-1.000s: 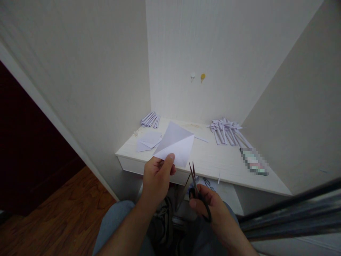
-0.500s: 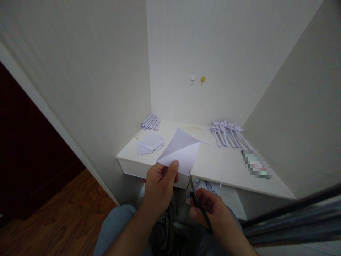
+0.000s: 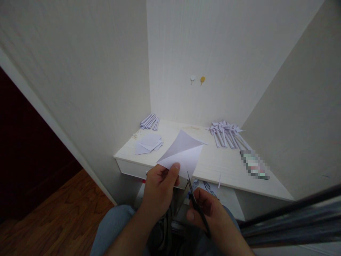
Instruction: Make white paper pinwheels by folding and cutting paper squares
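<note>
My left hand (image 3: 159, 188) pinches the lower corner of a folded white paper sheet (image 3: 183, 153), holding it up in front of the white shelf (image 3: 213, 161). My right hand (image 3: 210, 213) grips black scissors (image 3: 195, 202), their blade tips pointing up at the paper's bottom edge, just right of my left thumb. The blades look nearly closed.
On the shelf lie a bundle of rolled paper strips (image 3: 150, 121) at back left, flat paper pieces (image 3: 148, 143), a pile of folded paper sticks (image 3: 226, 131) at back right and a blurred packet (image 3: 254, 164). Walls enclose the shelf; wood floor (image 3: 58, 220) lies at left.
The paper has tilted and sunk slightly with my left hand. The scissors moved down and left, closer to the paper's bottom edge.
</note>
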Motion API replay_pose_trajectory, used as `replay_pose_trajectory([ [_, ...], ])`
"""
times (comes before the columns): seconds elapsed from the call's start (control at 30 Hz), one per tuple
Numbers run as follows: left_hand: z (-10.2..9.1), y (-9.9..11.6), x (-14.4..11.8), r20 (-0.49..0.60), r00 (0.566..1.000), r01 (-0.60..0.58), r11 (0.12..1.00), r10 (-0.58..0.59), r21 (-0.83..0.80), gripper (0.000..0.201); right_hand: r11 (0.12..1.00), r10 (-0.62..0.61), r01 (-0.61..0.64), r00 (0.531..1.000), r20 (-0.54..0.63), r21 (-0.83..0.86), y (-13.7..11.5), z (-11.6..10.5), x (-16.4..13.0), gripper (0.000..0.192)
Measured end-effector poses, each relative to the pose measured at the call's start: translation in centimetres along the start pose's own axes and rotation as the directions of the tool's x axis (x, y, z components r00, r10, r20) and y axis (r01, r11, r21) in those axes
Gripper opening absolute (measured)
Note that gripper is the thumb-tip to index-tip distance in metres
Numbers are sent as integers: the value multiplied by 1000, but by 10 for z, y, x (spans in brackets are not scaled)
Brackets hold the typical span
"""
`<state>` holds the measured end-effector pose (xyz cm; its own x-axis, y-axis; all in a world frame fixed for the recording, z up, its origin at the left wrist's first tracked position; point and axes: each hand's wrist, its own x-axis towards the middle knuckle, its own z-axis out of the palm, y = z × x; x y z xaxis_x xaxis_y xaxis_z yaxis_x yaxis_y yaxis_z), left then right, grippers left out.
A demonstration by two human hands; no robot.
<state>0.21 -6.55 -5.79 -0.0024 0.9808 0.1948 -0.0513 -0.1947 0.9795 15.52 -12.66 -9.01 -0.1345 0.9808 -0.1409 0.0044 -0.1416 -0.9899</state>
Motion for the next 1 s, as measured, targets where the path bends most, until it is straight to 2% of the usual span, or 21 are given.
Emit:
replay_pose_trajectory([
  [0.33, -1, -1, 0, 27, 1000, 15, 1000, -15, -10, 41, 1000, 5, -5, 1000, 5, 6, -3, 1, 2, 62],
  [1.0, 0, 1, 0, 9, 1000, 20, 1000, -20, -10, 40, 1000, 9, -9, 1000, 2, 4, -8, 3, -2, 58],
])
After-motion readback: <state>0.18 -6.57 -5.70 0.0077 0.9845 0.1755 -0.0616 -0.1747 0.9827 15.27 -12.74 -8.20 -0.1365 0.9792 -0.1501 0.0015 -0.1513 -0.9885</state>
